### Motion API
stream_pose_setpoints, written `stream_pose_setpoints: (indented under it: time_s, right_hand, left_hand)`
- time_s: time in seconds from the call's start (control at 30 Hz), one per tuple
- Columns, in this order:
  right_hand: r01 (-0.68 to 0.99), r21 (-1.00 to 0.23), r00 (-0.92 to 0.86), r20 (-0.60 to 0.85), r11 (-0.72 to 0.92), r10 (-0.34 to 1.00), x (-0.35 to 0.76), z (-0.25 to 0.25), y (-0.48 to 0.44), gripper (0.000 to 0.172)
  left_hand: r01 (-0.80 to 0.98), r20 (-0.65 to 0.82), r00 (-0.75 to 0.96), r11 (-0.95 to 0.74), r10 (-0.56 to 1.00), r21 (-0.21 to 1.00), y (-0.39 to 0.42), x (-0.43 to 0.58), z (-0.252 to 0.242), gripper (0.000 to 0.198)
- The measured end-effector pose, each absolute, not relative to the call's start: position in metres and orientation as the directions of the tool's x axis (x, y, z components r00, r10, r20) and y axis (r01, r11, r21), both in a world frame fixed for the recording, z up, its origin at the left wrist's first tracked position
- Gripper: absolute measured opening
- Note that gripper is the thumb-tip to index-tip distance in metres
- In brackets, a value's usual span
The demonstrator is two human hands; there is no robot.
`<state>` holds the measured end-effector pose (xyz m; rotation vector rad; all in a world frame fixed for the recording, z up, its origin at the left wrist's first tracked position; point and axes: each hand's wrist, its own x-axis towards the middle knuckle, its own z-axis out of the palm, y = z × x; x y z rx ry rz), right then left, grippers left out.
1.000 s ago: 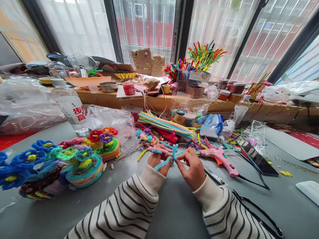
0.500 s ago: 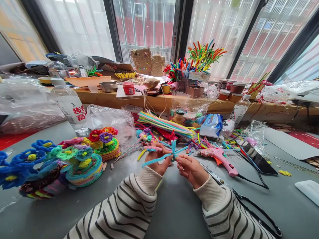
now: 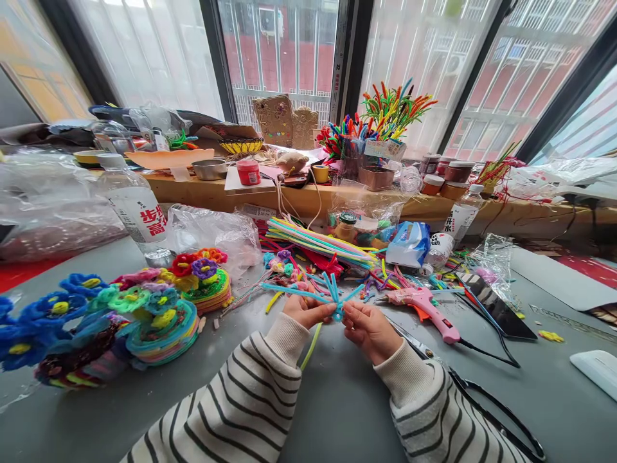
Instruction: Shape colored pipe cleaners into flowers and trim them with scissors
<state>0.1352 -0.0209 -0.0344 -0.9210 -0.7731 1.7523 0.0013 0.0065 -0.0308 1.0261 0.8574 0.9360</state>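
Several light-blue pipe cleaners [image 3: 332, 287] fan out from a joined centre between my two hands, above the grey table. My left hand [image 3: 308, 310] pinches them near that centre from the left, one long stem reaching out past its fingers. From the right, the fingertips of my right hand [image 3: 367, 326] close on the bunch near its lower end, where a small blue loop shows. A yellow-green pipe cleaner [image 3: 311, 347] lies below my left hand. Behind the hands is a heap of bright pipe cleaners [image 3: 321, 241]. Finished fuzzy flowers [image 3: 60, 307] stand at the left.
At right lie a pink glue gun [image 3: 424, 308] with its black cord, black-handled scissors [image 3: 496, 411] and a dark phone [image 3: 496, 305]. A water bottle [image 3: 137, 212] stands at left. Jars and a bunch of coloured stems [image 3: 385, 116] line the wooden sill [image 3: 303, 199].
My left hand has shifted its hold inward to the centre of the blue pipe cleaners. The long left stem has swung up, and the stems fan differently. My right hand has barely moved.
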Motion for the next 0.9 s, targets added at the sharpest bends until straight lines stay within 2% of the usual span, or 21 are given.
stream_pose_setpoints:
  time_s: [0.17,0.37,0.53,0.73,0.83,0.9]
  right_hand:
    - [-0.555,-0.756,-0.312,-0.198,-0.347,0.929,0.134,-0.038,-0.022,0.023]
    - [-0.598,-0.705,-0.345,-0.204,-0.382,0.916,0.135,-0.037,-0.022,0.018]
    - [-0.583,-0.716,-0.312,-0.238,-0.383,0.92,0.133,-0.039,-0.021,0.02]
    - [-0.57,-0.752,-0.249,-0.226,-0.332,0.942,0.132,-0.042,-0.02,0.018]
    - [-0.56,-0.77,-0.218,-0.219,-0.306,0.951,0.133,-0.041,-0.019,0.024]
    - [-0.586,-0.777,-0.162,-0.165,-0.23,0.973,0.135,-0.04,-0.018,0.031]
  left_hand:
    - [-0.303,-0.228,0.393,0.359,0.891,0.883,0.005,0.002,-0.026,0.022]
    - [-0.361,-0.198,0.412,0.359,0.889,0.861,0.001,0.001,-0.019,0.02]
    - [-0.355,-0.184,0.403,0.339,0.896,0.871,0.004,0.002,-0.022,0.023]
    - [-0.373,-0.218,0.313,0.331,0.924,0.867,0.003,0.005,-0.027,0.043]
    - [-0.346,-0.22,0.33,0.335,0.918,0.877,0.005,0.003,-0.029,0.045]
    - [-0.332,-0.238,0.311,0.339,0.92,0.88,0.006,0.001,-0.029,0.049]
